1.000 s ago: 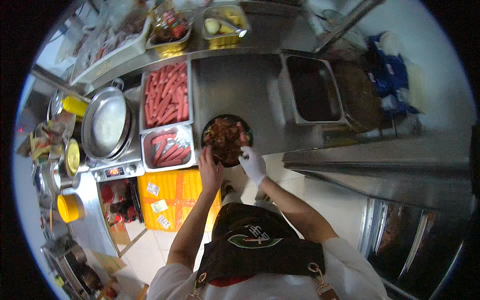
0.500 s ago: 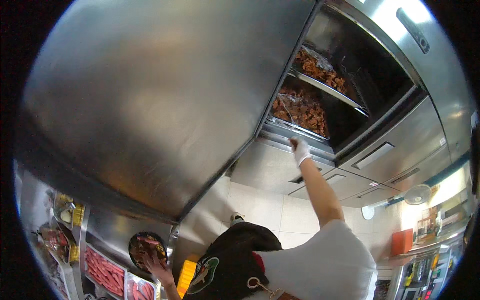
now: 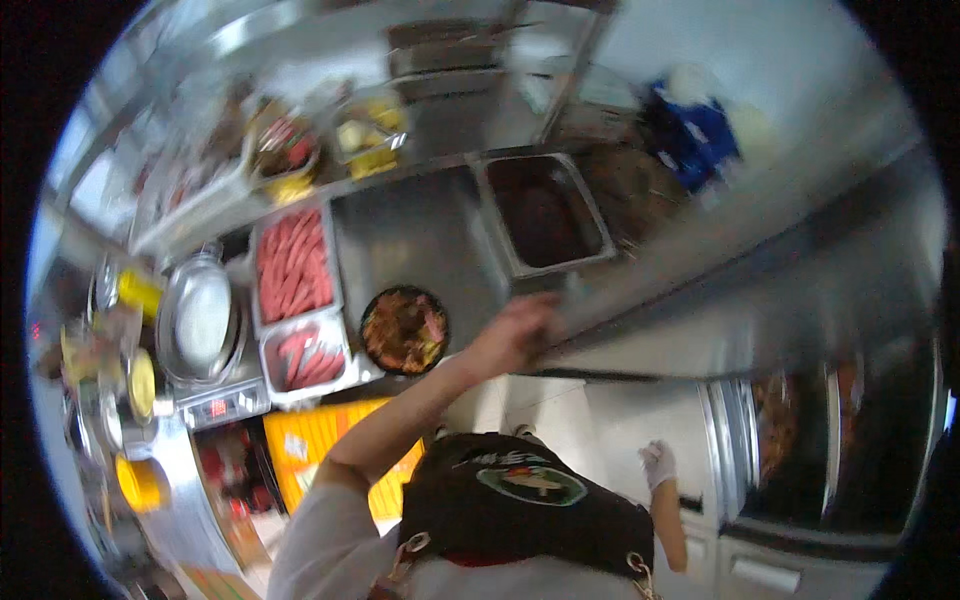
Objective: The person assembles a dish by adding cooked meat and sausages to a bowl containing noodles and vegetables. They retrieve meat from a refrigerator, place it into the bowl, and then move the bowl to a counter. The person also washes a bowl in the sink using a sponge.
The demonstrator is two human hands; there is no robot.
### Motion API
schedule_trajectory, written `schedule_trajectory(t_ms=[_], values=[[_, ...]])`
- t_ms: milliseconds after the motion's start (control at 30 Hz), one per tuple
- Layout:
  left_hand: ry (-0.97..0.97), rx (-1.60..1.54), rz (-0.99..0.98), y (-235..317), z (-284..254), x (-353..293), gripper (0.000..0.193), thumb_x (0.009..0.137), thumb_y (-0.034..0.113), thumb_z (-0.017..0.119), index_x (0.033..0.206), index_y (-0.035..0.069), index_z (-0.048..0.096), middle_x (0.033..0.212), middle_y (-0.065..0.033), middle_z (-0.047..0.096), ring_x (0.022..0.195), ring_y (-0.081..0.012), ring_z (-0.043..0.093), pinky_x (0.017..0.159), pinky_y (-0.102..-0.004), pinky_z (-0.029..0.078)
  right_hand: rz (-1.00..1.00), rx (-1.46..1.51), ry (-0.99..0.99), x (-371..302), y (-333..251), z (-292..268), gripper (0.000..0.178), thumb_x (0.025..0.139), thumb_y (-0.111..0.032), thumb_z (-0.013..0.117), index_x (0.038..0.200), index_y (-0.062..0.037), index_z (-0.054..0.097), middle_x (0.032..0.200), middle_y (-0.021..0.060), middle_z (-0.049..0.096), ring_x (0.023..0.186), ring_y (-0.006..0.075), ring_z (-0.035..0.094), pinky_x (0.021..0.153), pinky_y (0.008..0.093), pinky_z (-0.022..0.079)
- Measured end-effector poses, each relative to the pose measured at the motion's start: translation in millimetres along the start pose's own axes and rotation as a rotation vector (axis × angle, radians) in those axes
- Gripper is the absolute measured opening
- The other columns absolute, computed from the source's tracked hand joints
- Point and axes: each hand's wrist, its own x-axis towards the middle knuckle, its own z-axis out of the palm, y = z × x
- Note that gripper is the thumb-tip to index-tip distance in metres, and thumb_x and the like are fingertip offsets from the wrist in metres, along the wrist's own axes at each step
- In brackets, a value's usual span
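My left hand (image 3: pixel 520 332), bare and smeared by motion, is at the edge of a large steel cabinet door (image 3: pixel 680 330); I cannot make out its fingers. My right hand (image 3: pixel 657 464), in a thin clear glove, is low beside the steel cabinet front, with its fingers curled in; anything in them is hidden. Close to it, the open cabinet holds trays of brown cooked pieces (image 3: pixel 775 425), partly in shadow. A round black bowl (image 3: pixel 404 330) with brown and yellow food and a pink sausage piece stands on the steel counter, left of my left forearm.
On the steel counter (image 3: pixel 405 225) are a long tray of pink sausages (image 3: pixel 294 265), a smaller sausage tray (image 3: pixel 306 358) and a deep pan of dark contents (image 3: pixel 545 212). A round metal pot (image 3: pixel 203 315) stands further left. Below is a yellow crate (image 3: pixel 300 450).
My view has swung left toward the counter. My left hand has gone from the black bowl to the door's edge. My gloved right hand now shows low at the right, beside the cabinet.
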Motion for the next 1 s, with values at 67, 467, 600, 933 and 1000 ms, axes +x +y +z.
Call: schedule_trajectory(t_ms=[67,467,600,933,1000], values=[[-0.174,0.046,-0.014,21.2,18.1,-26.1,0.061,0.063,-0.003,0.063,0.122,0.01,0.05,0.135,-0.0178,0.039,0.125,-0.0371,0.036,0.102,-0.0438,0.033,0.356,0.78,-0.067,-2.7,100.8,5.4,0.037,0.089,-0.019,0.054,0.119,0.0026,0.046,0.096,0.0127,0.059,0.082,0.0206,0.059,0.069,0.0315,0.05],[-0.281,-0.606,0.519,43.3,217.2,-60.4,0.037,0.078,0.01,0.056,0.115,0.012,0.055,0.13,-0.0254,0.039,0.12,-0.0415,0.039,0.098,-0.0466,0.035,0.67,0.321,0.169,-165.4,109.8,149.6,0.028,0.086,-0.019,0.056,0.107,-0.0009,0.052,0.087,0.0106,0.059,0.075,0.0225,0.057,0.066,0.0338,0.049],[-0.616,-0.731,0.471,58.6,243.7,-70.7,0.038,0.079,0.011,0.056,0.118,0.013,0.054,0.135,-0.0267,0.034,0.123,-0.0433,0.036,0.101,-0.0469,0.032,0.736,0.266,0.147,-178.7,107.0,156.9,0.025,0.085,-0.018,0.057,0.104,-0.0021,0.055,0.085,0.01,0.059,0.072,0.0232,0.057,0.064,0.0345,0.048],[0.279,-0.819,-1.48,-101.1,30.1,-289.7,0.034,0.088,0.015,0.057,0.119,0.007,0.047,0.112,-0.014,0.057,0.1,-0.0217,0.057,0.085,-0.0339,0.047,0.108,-0.164,-0.203,-34.6,-30.1,191.6,0.018,0.082,-0.018,0.058,0.094,-0.0049,0.06,0.077,0.0083,0.059,0.066,0.0248,0.056,0.061,0.0364,0.047],[0.644,-0.921,-1.609,-107.9,3.4,-326.5,0.037,0.089,0.018,0.056,0.122,0.008,0.042,0.111,-0.0152,0.056,0.099,-0.0228,0.058,0.086,-0.0363,0.048,-0.907,-0.523,-0.127,45.2,-76.9,247.3,0.014,0.084,-0.015,0.055,0.09,-0.0035,0.059,0.071,0.0107,0.057,0.06,0.0214,0.053,0.058,0.0338,0.045]])
